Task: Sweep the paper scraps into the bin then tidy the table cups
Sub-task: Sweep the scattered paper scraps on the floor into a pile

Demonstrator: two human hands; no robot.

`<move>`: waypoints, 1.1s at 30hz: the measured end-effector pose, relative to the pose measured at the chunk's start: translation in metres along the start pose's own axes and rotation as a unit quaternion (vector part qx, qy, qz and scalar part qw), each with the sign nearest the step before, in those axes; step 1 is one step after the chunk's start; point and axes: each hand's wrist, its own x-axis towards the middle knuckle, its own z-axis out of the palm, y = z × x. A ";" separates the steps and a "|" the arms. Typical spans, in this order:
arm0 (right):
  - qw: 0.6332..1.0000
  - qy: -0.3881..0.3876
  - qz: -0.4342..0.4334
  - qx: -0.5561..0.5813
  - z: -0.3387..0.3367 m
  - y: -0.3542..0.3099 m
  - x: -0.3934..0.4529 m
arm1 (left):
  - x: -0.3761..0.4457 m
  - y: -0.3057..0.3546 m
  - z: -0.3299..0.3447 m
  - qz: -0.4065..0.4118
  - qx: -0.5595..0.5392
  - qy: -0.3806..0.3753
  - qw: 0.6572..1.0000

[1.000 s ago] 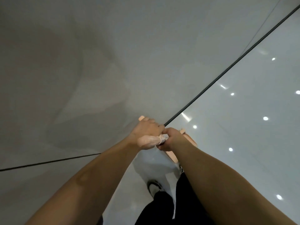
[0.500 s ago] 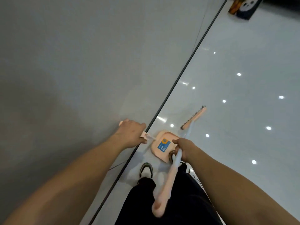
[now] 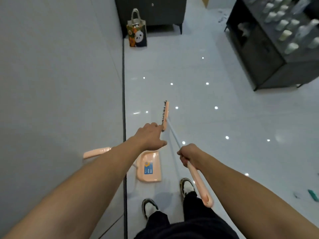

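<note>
The broom (image 3: 174, 135) looks light: a thin pale shaft, a peach plastic grip at the near end and a narrow peach head with dark bristles, which hangs over the glossy floor (image 3: 224, 118) ahead of the person's feet; whether the bristles touch the tiles cannot be told. The right hand (image 3: 189, 156) is curled round the shaft where it meets the peach grip, a sensible place to hold it, though I judge that a second hold higher up the shaft would give better control of so long and whippy a tool. The left hand (image 3: 150, 136) is spread, fingers straight, reaching toward the broom head and holding nothing. The dustpan (image 3: 150, 167) lies flat on the floor just beside the wall's dark base strip (image 3: 123, 100), below the left forearm; it too looks like thin stiff plastic, likely to slide easily on polished tile, and best taken by its long peach handle (image 3: 96, 152), whose join to the pan is hidden behind the forearm. Pale flecks that may be paper scraps (image 3: 221, 15) lie at the far edge of the floor, too small and blurred to be sure of. The cups (image 3: 284, 28) stand in rows on the dark counter (image 3: 269, 66) at the right, smeared by motion, so their number and any contents cannot be made out. No bin is in view. A printed tote bag (image 3: 137, 33) stands against the far dark cabinet (image 3: 150, 11), and a small green thing (image 3: 313, 195) is cut off at the right edge.
</note>
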 end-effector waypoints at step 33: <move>0.797 0.212 0.150 0.545 -0.571 0.293 -0.001 | 0.223 0.718 0.137 0.416 0.240 -0.201 0.854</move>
